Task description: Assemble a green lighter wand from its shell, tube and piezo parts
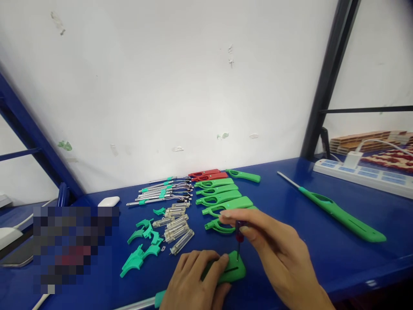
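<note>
Holding grn lighter (238,272) — rounded end (241,265), dk slot (231,270); L hand (196,277) clamped on it, R hand (282,247) pinching screwdriver (239,234).

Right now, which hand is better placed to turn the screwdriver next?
Right, I'd say: the right hand grips the screwdriver, its tip at the wide end of the green handle. The left hand is busy steadying that handle.

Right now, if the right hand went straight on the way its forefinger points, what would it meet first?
The right hand would probably first meet the narrow end of a green plastic casing in the row; depth is unclear, so it might pass above.
</note>
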The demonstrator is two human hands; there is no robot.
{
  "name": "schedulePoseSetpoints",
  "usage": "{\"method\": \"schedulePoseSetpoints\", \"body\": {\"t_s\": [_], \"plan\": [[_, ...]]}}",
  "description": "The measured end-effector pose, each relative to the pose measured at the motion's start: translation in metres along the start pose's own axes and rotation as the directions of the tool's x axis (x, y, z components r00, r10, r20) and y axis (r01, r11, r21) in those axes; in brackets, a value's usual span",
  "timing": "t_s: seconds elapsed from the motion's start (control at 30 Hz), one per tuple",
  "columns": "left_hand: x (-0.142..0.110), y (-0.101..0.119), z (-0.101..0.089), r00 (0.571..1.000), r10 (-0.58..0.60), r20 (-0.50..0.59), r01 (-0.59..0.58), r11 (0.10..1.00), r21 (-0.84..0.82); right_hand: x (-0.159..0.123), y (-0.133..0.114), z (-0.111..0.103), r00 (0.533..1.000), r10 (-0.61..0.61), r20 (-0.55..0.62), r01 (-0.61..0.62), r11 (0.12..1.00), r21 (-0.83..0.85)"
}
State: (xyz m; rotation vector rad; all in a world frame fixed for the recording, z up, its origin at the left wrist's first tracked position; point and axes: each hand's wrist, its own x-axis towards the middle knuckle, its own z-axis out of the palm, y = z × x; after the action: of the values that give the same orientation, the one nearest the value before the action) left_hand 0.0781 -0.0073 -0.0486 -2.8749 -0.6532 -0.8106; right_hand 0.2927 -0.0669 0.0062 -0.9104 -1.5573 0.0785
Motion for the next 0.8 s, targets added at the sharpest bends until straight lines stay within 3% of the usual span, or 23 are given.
{"method": "schedulePoseSetpoints", "body": {"t_s": [0.13,0.33,0.5,0.7,0.8], "plan": [[0.0013,0.0003,-0.0002,1.000,-0.014,0.017,0.014,0.999,-0.035,0.0002,0.0019,0.0006,0.996,-0.029,-0.080,0.028,0.999,-0.018],[0.0017,0.0012,-0.0018,0.999,-0.032,0.030,0.033,0.998,-0.047,-0.0004,0.0027,-0.0012,1.000,-0.027,0.016,0.028,0.999,-0.022],[0.0005,0.0024,-0.0021,0.999,-0.031,0.032,0.033,0.999,-0.043,-0.0002,0.0016,-0.0011,0.995,-0.032,-0.100,0.027,0.998,-0.051],[-0.0003,0.0033,-0.0040,0.998,-0.049,0.025,0.050,0.997,-0.050,-0.0014,0.0018,-0.0012,0.999,-0.036,0.029,0.036,0.999,-0.009],[-0.0001,0.0028,-0.0039,0.998,-0.048,0.033,0.049,0.997,-0.053,-0.0025,0.0032,-0.0012,0.998,-0.031,-0.059,0.031,1.000,-0.005]]}}
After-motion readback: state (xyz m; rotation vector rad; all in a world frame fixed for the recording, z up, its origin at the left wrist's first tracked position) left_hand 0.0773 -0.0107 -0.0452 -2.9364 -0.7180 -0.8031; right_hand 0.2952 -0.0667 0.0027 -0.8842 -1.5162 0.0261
